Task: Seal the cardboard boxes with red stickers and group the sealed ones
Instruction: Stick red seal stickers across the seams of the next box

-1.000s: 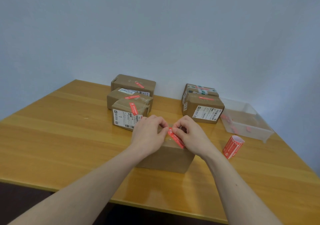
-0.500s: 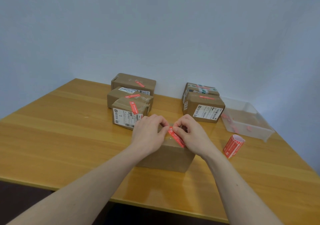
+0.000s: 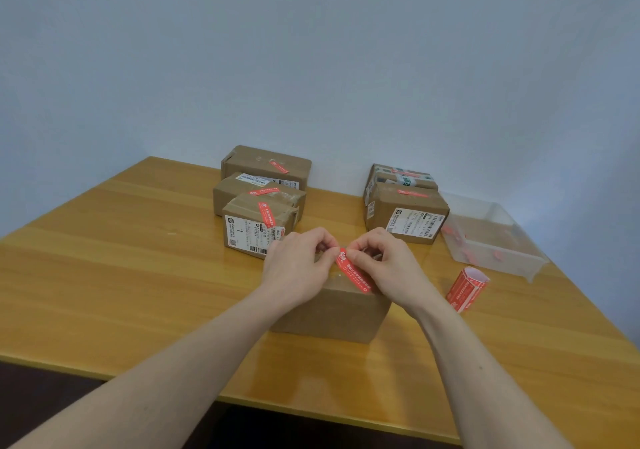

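A plain cardboard box [image 3: 332, 313] stands in front of me near the table's front edge. A red sticker [image 3: 353, 272] lies slanted across its top. My left hand [image 3: 294, 268] and my right hand [image 3: 384, 265] rest on the box top, fingers curled, both pinching the sticker's far end. Three boxes with red stickers [image 3: 263, 206] are grouped behind on the left. Two more stickered boxes [image 3: 405, 206] stand at the back right.
A roll of red stickers [image 3: 465, 287] stands on the wooden table [image 3: 121, 258] to the right of the box. Behind it sits a clear plastic tray [image 3: 491, 240] holding red scraps. A pale wall closes off the table's far side.
Both hands stay at the sticker's far end on the box top. Nothing else has visibly moved.
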